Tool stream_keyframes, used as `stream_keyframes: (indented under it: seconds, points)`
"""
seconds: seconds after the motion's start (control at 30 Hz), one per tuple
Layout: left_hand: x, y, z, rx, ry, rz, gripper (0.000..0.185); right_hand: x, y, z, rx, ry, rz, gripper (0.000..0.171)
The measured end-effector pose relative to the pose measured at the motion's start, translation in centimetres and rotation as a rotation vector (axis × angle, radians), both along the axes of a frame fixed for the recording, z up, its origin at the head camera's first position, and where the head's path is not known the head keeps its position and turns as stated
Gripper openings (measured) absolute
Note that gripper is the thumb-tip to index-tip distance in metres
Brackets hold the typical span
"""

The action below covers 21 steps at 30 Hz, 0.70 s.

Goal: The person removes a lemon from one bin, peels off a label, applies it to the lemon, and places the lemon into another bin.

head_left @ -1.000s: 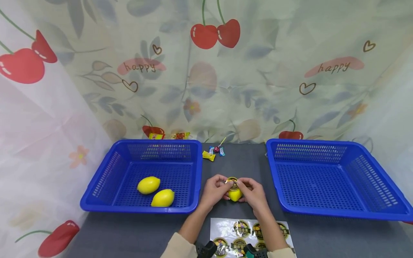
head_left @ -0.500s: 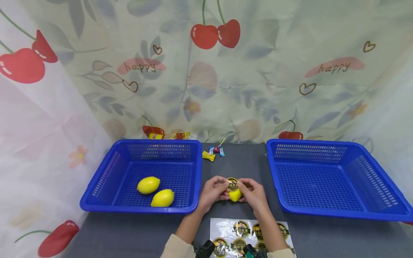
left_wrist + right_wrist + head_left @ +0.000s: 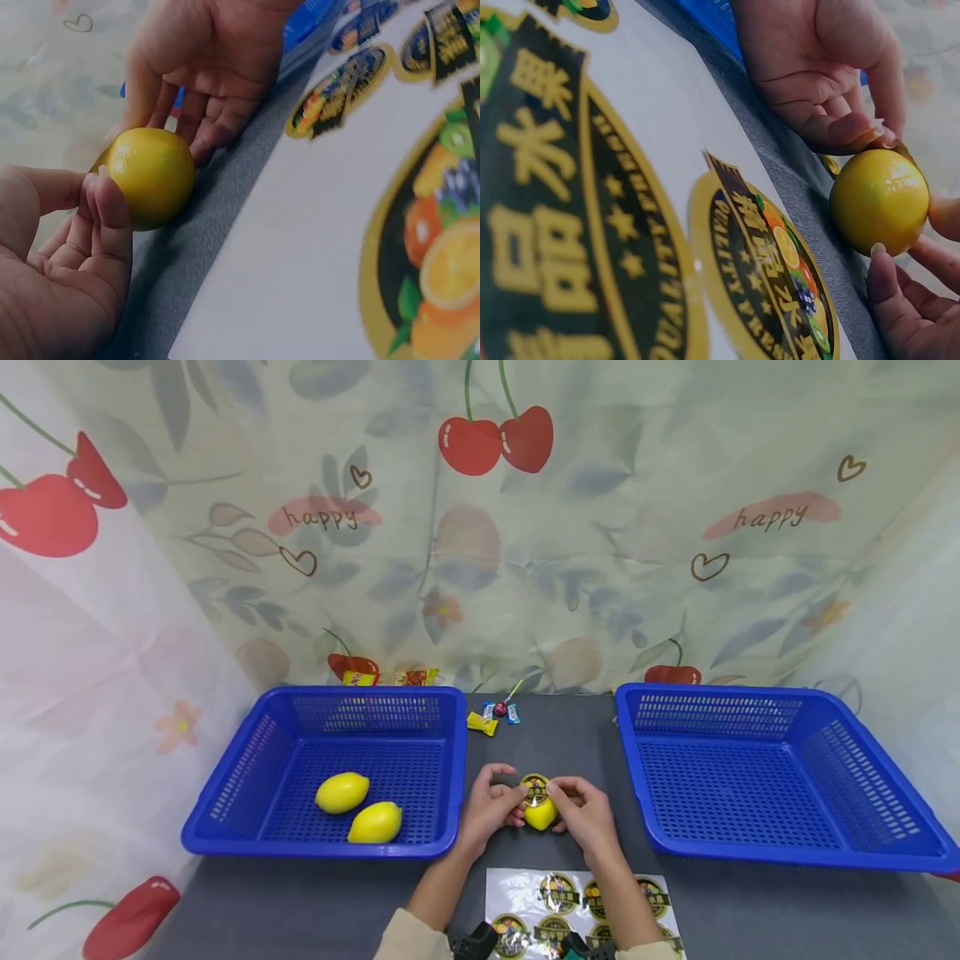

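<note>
The left blue perforated plastic basket [image 3: 322,772] holds two loose yellow lemons [image 3: 358,808]. Between the baskets, above the dark grey bench [image 3: 300,906], the left hand [image 3: 486,808] and right hand [image 3: 583,814] pinch a yellow lemon bearing a round sticker [image 3: 538,803], their grip apparently curled around it. The right blue perforated plastic basket [image 3: 765,777] holds nothing visible.

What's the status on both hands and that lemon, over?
Both hands, left hand and right hand, hold the lemon over the table. Round sticker on top. Nothing in the way.

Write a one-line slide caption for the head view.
Both hands, left hand and right hand, hold a stickered lemon between two blue baskets.
</note>
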<state>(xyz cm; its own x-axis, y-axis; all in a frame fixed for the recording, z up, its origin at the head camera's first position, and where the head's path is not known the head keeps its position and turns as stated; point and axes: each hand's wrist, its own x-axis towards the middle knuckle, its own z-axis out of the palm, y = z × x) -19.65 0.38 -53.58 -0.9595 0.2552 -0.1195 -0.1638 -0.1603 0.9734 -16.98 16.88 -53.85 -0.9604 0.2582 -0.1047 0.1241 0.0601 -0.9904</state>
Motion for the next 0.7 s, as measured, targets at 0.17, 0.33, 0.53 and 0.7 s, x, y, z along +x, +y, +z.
stream_keyframes:
  seconds: [0.17, 0.33, 0.53, 0.7]
  points:
    - [-0.06, -0.17, -0.35, -0.035, 0.012, -0.024, 0.038, 0.06, 0.01, -0.08, 0.017, -0.005, -0.004, 0.026]
    - [-0.2, -0.13, -0.55, -0.062, -0.079, -0.088, 0.038, 0.01, 0.35, -0.2, 0.036, -0.031, -0.013, 0.024]
    - [-0.26, -0.2, -0.27, -0.095, -0.157, -0.177, 0.041, 0.04, 0.62, -0.21, 0.026, -0.051, 0.0, 0.025]
    - [-0.05, -0.18, -0.12, -0.064, -0.129, -0.187, 0.034, 0.12, 0.49, -0.25, -0.028, -0.072, 0.039, 0.025]
